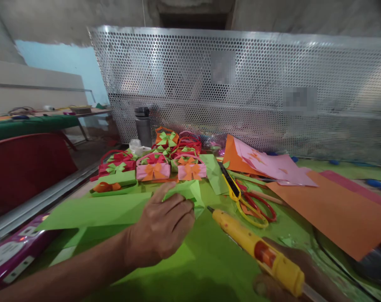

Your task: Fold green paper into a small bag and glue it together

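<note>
Paper (191,189) is gripped by left hand (165,224), glue gun (241,232) beside it by right hand (304,263); fingers could be burned if nozzle (210,209) slips!

Left forearm (83,264), at 8 o'clock in the head view, is slim and bare from wrist to frame edge. Left hand (167,226), between 6 and 7 o'clock, is bare, knuckles showing. Right hand (304,258), at 4 o'clock, also bare; partly hidden and dim, finer detail unreadable.
</note>
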The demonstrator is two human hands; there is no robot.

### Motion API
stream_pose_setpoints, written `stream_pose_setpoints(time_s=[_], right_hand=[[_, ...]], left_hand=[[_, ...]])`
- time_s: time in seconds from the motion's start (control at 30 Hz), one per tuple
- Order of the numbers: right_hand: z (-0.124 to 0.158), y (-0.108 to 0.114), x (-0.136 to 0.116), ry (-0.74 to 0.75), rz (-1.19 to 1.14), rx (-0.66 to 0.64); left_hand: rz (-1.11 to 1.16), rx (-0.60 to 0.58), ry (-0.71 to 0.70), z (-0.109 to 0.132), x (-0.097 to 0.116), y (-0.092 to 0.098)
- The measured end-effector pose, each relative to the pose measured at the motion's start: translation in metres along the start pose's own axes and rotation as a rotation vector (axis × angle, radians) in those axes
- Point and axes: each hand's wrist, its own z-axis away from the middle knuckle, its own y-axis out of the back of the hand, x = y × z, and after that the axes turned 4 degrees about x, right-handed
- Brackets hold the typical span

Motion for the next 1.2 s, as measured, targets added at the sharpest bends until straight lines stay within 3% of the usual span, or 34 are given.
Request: stream_pose_setpoints(time_s=[0.1, 0.17, 0.33, 0.43, 0.53, 0.67, 0.77, 0.97, 1.2], right_hand=[[-0.018, 0.014, -0.026, -0.018, 0.183, 0.029], [-0.017, 0.017, -0.028, -0.033, 0.338, 0.017], [-0.021, 0.021, -0.004, 0.071, 0.602, 0.037], [-0.036, 0.030, 0.009, 0.020, 0.810, 0.106], [-0.049, 0.043, 0.011, -0.047, 0.987, 0.104], [-0.052, 0.051, 0.007, -0.019, 1.116, 0.090], [-0.048, 0.048, 0.008, 0.012, 1.179, 0.078], [-0.037, 0.029, 0.011, 0.013, 1.227, 0.028], [-0.030, 0.017, 0.012, 0.054, 1.310, -0.015]], left_hand=[[-0.009, -0.011, 0.019, 0.001, -0.002, -0.001], [0.002, -0.021, 0.021, 0.002, -0.003, -0.002], [0.035, -0.043, 0.065, 0.003, -0.003, -0.003], [0.049, -0.016, 0.090, 0.004, -0.002, -0.004], [0.058, -0.001, 0.099, 0.003, -0.002, -0.004], [0.068, 0.043, 0.133, 0.001, -0.005, -0.005], [0.114, 0.099, 0.215, -0.004, -0.009, -0.004], [0.134, 0.330, 0.370, -0.014, -0.013, 0.006], [0.269, 0.287, 0.364, -0.012, -0.005, 0.005]])
